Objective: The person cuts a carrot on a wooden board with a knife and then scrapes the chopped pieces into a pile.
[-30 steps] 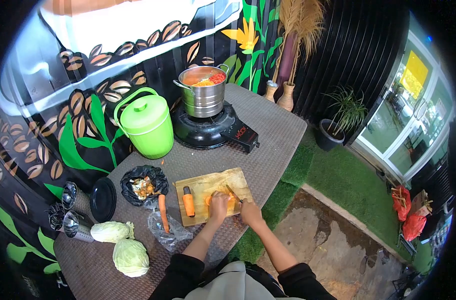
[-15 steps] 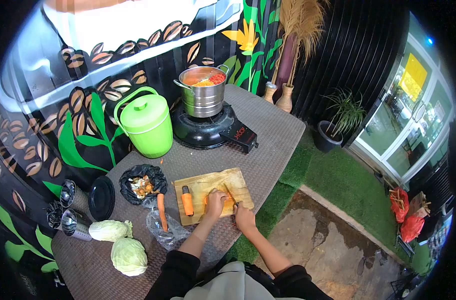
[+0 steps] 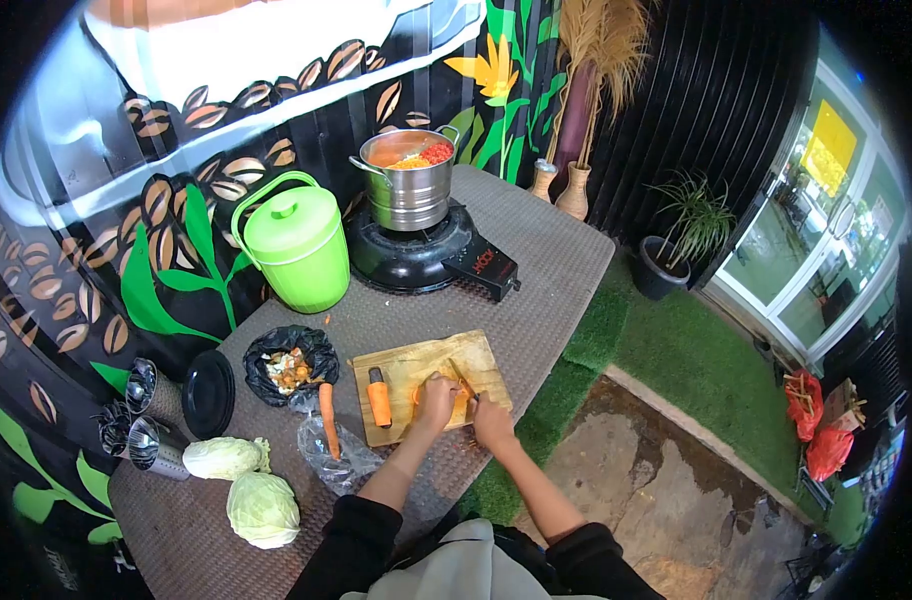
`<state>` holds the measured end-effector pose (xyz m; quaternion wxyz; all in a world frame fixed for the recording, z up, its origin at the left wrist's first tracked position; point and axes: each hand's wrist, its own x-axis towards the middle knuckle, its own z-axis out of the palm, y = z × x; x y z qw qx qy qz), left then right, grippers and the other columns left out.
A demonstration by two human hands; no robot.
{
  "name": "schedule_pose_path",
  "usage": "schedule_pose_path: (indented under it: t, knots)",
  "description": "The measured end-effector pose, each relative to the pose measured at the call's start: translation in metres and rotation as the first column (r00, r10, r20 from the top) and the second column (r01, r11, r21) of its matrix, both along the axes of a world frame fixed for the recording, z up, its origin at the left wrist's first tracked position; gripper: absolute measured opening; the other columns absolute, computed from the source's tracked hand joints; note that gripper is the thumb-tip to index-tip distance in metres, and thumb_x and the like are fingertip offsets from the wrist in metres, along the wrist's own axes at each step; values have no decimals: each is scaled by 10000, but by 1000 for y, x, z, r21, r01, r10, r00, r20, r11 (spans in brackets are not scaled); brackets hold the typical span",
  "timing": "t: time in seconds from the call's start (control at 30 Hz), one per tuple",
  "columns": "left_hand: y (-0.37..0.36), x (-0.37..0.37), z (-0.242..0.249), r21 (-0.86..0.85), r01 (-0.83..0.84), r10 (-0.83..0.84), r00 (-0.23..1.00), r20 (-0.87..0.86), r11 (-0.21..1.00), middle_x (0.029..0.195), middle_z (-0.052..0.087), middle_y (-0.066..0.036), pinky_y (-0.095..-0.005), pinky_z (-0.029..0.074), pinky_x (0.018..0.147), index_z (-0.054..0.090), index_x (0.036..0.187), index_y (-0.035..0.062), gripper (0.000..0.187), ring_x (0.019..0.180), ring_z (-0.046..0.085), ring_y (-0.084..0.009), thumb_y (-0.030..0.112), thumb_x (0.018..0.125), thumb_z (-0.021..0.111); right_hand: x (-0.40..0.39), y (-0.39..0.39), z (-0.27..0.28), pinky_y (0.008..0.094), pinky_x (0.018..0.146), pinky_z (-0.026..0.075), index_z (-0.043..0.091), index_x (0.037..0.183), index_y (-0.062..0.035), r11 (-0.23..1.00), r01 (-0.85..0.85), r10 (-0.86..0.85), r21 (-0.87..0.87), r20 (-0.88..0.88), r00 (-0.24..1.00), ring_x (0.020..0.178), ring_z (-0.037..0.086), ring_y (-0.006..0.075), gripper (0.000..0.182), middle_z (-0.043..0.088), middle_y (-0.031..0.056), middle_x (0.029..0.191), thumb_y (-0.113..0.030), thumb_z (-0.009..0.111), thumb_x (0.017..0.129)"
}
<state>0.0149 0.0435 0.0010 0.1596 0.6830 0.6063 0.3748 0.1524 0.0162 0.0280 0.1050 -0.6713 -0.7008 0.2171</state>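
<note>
My right hand (image 3: 493,421) is closed round the handle of a knife (image 3: 462,376), its blade pointing away over the wooden cutting board (image 3: 484,352). Beside it, my left hand (image 3: 437,402) presses orange carrot (image 3: 461,405) against the board, fingers bent and covering most of it. A thick orange piece with a dark end (image 3: 379,402) lies on the board's left side. Left of the board, a long whole carrot (image 3: 329,422) rests on a clear plastic bag (image 3: 348,458).
A black bag of scraps (image 3: 319,345) sits behind the carrot. Two cabbages (image 3: 263,510) lie front left, near metal cutlery holders (image 3: 158,450). At the back stand a lidded green bucket (image 3: 301,250) and a steel pot (image 3: 408,200) of chopped food on a black stove (image 3: 406,262).
The view has shifted slightly. Both hands stay over the board, with the knife in nearly the same place beside the left fingers.
</note>
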Motion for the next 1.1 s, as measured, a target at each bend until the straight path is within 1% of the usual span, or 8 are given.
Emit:
schedule_pose_path:
  t: [0.13, 0.23, 0.3, 0.43, 0.63, 0.7, 0.8, 1.1]
  knots:
    - [-3, 1, 0, 46, 20, -22, 999, 36, 999, 806, 647, -200, -414, 495, 723, 714, 798, -9, 107, 796, 608, -345, -5, 708, 656, 16, 14, 3, 490, 739, 532, 533, 999, -5, 993, -115, 113, 33, 76, 991, 835, 661, 416, 304, 666, 236, 851, -301, 480, 956]
    - [-11, 4, 9, 16, -2, 0, 997, 73, 1000, 820, 670, -161, -385, 494, 759, 717, 799, -12, 88, 848, 594, -311, -4, 727, 667, 9, -4, 7, 486, 748, 532, 535, 1006, -7, 995, -88, 83, 48, 109, 991, 854, 660, 411, 305, 664, 239, 866, -304, 478, 959]
    - [-12, 3, 8, 43, 9, -13, 997, 82, 999, 817, 672, -154, -381, 492, 764, 717, 804, -12, 95, 857, 593, -306, -7, 725, 666, -2, -19, 7, 506, 765, 516, 547, 1018, 16, 999, 44, -44, -19, -20, 999, 857, 644, 433, 383, 648, 266, 867, -343, 420, 979]
    - [-8, 1, -2, 107, 32, -37, 999, 36, 994, 823, 680, -141, -372, 489, 774, 715, 803, -11, 98, 863, 593, -295, -6, 719, 665, -2, -8, 4, 514, 769, 511, 538, 1028, 13, 998, 38, -40, -42, -40, 998, 879, 642, 427, 376, 643, 278, 889, -341, 424, 976]
    - [-7, -2, -10, 87, 45, -52, 996, 78, 995, 840, 691, -132, -372, 488, 780, 720, 797, 0, 87, 866, 594, -283, 18, 728, 669, 7, 2, 11, 501, 797, 514, 551, 1018, 7, 992, -90, 93, -89, 27, 995, 943, 642, 401, 351, 638, 282, 960, -333, 489, 953]
    - [-7, -2, -10, 98, 45, -52, 996, 66, 994, 838, 692, -128, -370, 487, 780, 721, 798, 2, 85, 865, 594, -281, 23, 732, 672, -4, -15, -1, 491, 776, 524, 550, 1005, 9, 998, 44, -44, 41, -7, 999, 900, 656, 395, 348, 649, 265, 928, -331, 498, 948]
    - [-9, -1, -9, 111, 39, -44, 998, 43, 993, 838, 694, -121, -363, 487, 783, 725, 798, 6, 81, 857, 594, -276, 30, 732, 685, -11, -19, -2, 480, 745, 534, 549, 984, 6, 997, 73, -73, -11, 39, 997, 839, 667, 398, 342, 659, 245, 879, -332, 502, 946]
    - [-6, -4, -15, 47, -10, 5, 993, 117, 999, 821, 679, -133, -335, 523, 669, 739, 802, 31, 93, 793, 604, -252, 15, 711, 730, 2, -9, 10, 464, 721, 542, 556, 1007, -9, 995, -97, 95, 26, 87, 992, 825, 670, 393, 335, 662, 246, 884, -329, 470, 959]
